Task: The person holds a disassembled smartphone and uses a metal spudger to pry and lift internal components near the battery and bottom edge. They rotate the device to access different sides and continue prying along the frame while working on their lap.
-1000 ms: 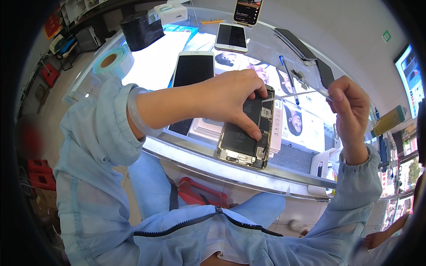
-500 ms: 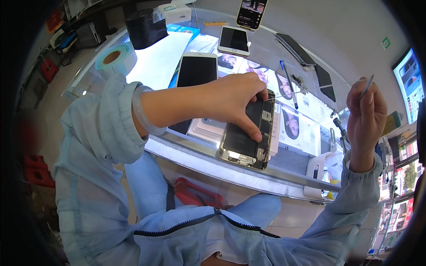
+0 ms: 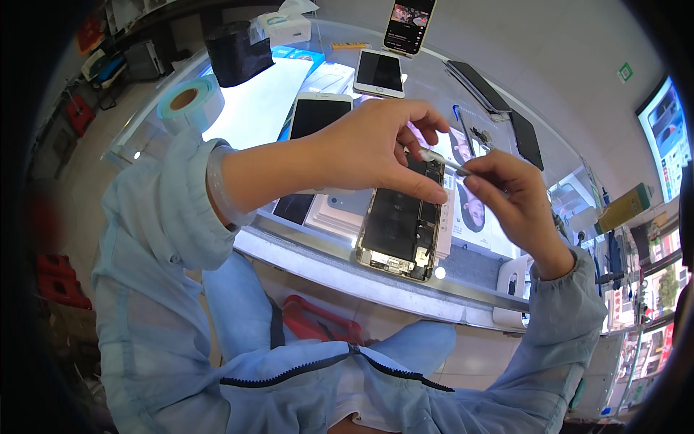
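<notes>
Here we see the left hand (image 3: 387, 155) reaching across an opened phone (image 3: 394, 224), its thumb and fingers spread apart. The thumb points over the phone's right edge and the other fingers curl above its far end; we cannot tell whether any of them touch it. The right hand (image 3: 513, 199) pinches a thin tool (image 3: 455, 167) between thumb and forefinger. At the tool's tip we find a small white wad (image 3: 431, 155), in the space between the left thumb and forefinger, above the far right corner of the phone.

The phone lies slightly slanted in front of us, its dark insides showing and bare metal parts at the near end. It rests over pale boxes (image 3: 443, 235) near the front edge of the glass surface (image 3: 434, 79). Behind the left wrist we notice a white phone (image 3: 322, 114) with a dark screen, and farther back a second white phone (image 3: 379, 72). A propped-up phone (image 3: 408, 25) with a lit screen stands behind that. On our left are a roll of tape (image 3: 205, 108), a black container (image 3: 235, 54) and a tissue box (image 3: 285, 29). A blue pen (image 3: 465, 130) lies just beyond the right hand.
</notes>
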The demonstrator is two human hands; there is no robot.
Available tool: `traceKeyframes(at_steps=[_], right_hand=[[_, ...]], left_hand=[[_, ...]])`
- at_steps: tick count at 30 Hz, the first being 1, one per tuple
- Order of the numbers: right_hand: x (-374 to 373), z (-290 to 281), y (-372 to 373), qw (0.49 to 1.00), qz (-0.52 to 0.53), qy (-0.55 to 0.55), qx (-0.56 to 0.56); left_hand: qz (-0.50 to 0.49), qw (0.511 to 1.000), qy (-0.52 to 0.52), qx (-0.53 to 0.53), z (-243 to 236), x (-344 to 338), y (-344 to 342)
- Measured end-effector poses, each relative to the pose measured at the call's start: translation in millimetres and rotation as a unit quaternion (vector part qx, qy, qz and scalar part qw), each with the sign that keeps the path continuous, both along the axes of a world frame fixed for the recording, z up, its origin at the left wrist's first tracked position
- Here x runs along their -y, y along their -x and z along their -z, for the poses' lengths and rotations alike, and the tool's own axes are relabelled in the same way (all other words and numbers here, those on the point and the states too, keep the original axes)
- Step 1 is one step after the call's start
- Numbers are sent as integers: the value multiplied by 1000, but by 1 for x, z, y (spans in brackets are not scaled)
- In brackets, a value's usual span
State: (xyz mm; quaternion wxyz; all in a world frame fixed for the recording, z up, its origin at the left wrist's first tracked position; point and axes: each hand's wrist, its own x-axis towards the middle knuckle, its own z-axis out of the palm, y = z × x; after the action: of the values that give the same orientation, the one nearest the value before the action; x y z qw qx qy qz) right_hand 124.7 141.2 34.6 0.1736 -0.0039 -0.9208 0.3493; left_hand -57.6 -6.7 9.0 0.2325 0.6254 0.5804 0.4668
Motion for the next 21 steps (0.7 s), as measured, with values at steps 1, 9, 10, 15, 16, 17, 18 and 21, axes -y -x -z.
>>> traceKeyframes(at_steps=[1,9,10,15,16,17,18,21], right_hand=[[1,0,0,999,1,-34,14],[1,7,-2,1000,13,14,-17],[1,8,-2,999,18,16,-21],[6,8,-4,998,45,29,-41],[6,9,-4,997,47,39,-37],[7,10,-4,997,50,48,-31],[8,11,-4,997,53,51,-32],[11,11,-4,996,61,41,-40]], left_hand=[[10,999,-26,17,-2,1,0],[19,991,-121,44,1,7,-2],[17,992,-113,51,2,6,-2],[29,992,-50,113,-4,10,-5],[34,991,-60,111,-4,11,-5],[39,991,-70,110,-3,11,-5],[44,990,-80,108,-2,10,-5],[45,987,-104,114,2,8,-10]])
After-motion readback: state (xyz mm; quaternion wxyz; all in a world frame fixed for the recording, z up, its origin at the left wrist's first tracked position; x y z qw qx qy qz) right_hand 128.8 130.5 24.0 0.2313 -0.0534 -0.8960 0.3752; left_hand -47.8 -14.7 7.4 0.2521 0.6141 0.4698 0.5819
